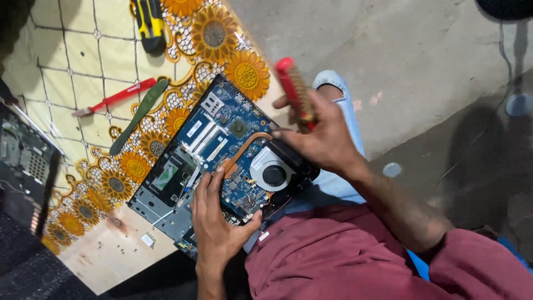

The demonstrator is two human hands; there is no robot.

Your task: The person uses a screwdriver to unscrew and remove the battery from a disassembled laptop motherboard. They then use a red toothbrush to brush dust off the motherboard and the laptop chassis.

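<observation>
On the flowered counter (pixel 66 61) edge my left hand (pixel 214 216) lies open pinning the stiff, fragile board (pixel 222 139) by its rim, right hand (pixel 322 139) gripping a screwdriver (pixel 294 89).

There was 1 opened laptop base (pixel 166 205) on the tabletop (pixel 105 261), carrying 1 blue circuit board (pixel 227 139) with 1 round black fan (pixel 273 175) and 1 copper heat pipe (pixel 247 145). 1 red-handled screwdriver (pixel 294 89) was held at 1 o'clock. At 10 o'clock lay 1 green pry tool (pixel 139 116), 1 slim red tool (pixel 114 99) and 1 yellow-and-black tool (pixel 149 22). 2 hands showed: left hand (pixel 214 222), right hand (pixel 319 136).
</observation>
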